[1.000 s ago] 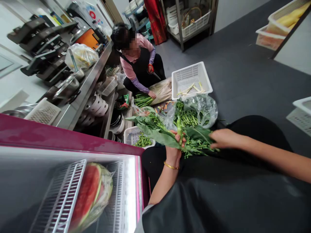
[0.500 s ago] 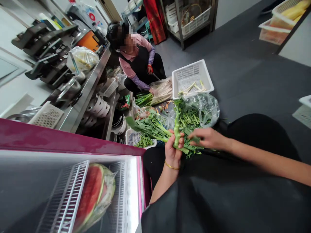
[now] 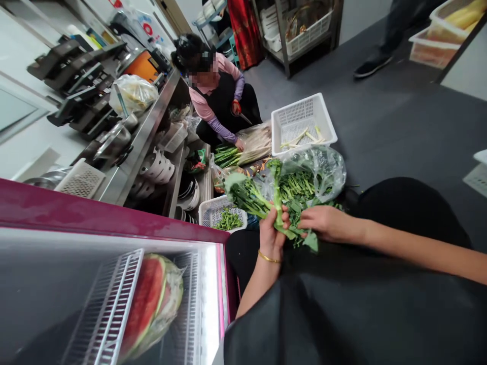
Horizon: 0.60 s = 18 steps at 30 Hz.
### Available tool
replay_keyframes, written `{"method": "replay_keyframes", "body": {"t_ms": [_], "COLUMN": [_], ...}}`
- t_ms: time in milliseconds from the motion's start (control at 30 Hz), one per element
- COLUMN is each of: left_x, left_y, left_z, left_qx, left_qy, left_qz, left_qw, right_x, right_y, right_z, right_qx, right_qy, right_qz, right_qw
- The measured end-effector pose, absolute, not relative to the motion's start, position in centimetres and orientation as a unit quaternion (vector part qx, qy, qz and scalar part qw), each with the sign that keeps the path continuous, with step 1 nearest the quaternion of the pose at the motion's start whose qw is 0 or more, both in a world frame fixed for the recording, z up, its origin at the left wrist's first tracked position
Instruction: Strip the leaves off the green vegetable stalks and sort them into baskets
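Green leafy stalks (image 3: 249, 198) are gripped in my left hand (image 3: 273, 228), along with an upright thick green stem (image 3: 277, 190). My right hand (image 3: 329, 223) is just to the right, its fingers pressed together at a loose leaf (image 3: 311, 240); whether it pinches the leaf's stalk is hard to make out. Behind my hands lies a clear plastic bag (image 3: 333, 170) with many green stems (image 3: 299, 186) in it. A small white basket (image 3: 207, 215) with cut green pieces (image 3: 229, 220) stands to the left of my left hand.
A crouching person (image 3: 224, 96) holds a knife over long green onions (image 3: 228, 156). Beside them is a large white basket (image 3: 329, 119) with pale stalks. An open fridge (image 3: 114, 230) with watermelon stands at lower left. Another person's shoe (image 3: 372, 66) is at upper right.
My right hand has come slightly down and its fingers have closed near a leaf. The leafy stalks in my left hand have turned. A person's leg and shoe have come into view at upper right.
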State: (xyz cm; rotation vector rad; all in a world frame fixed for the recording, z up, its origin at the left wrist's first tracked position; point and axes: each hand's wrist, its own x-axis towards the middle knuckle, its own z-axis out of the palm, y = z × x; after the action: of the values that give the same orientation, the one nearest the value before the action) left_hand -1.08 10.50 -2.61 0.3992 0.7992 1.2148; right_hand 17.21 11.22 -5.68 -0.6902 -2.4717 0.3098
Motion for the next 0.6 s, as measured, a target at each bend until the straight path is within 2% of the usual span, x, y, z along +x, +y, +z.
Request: {"method": "replay_keyframes", "body": {"t_ms": [67,100,167,233,300,367,467,533,600], "left_x": [-1.6,-1.7,-1.6,-1.2,-0.7,-0.3,-0.2,-0.3,-0.6], "left_y": [10.5,10.4,10.2,9.9,9.8,9.9,10.0,9.9,9.7], "left_z": [-2.8,-2.9,-3.1,-3.2,-3.2,-3.1,-3.0,-3.2,-3.5], "left_qx": [0.173,0.171,0.176,0.188,0.203,0.212,0.213,0.233,0.28], "left_qy": [0.34,0.336,0.345,0.366,0.383,0.398,0.415,0.425,0.454], "left_qz": [0.525,0.512,0.486,0.466,0.467,0.493,0.556,0.571,0.557], "left_qw": [0.761,0.772,0.784,0.783,0.771,0.744,0.688,0.663,0.636], "right_x": [19.0,19.6,19.6,18.5,16.7,15.0,14.2,15.1,16.5], "right_y": [12.5,13.4,15.6,17.1,17.4,16.3,13.4,12.4,13.0], "right_z": [-5.4,-4.8,-2.9,-0.8,0.4,0.4,-0.5,-0.8,-0.4], "right_qx": [-0.323,-0.35,-0.376,-0.397,-0.454,-0.495,-0.41,-0.355,-0.389], "right_qy": [-0.887,-0.852,-0.756,-0.675,-0.66,-0.704,-0.811,-0.856,-0.841], "right_qz": [0.239,0.315,0.459,0.525,0.463,0.313,0.158,0.167,0.236], "right_qw": [0.226,0.229,0.276,0.334,0.38,0.403,0.387,0.337,0.293]}}
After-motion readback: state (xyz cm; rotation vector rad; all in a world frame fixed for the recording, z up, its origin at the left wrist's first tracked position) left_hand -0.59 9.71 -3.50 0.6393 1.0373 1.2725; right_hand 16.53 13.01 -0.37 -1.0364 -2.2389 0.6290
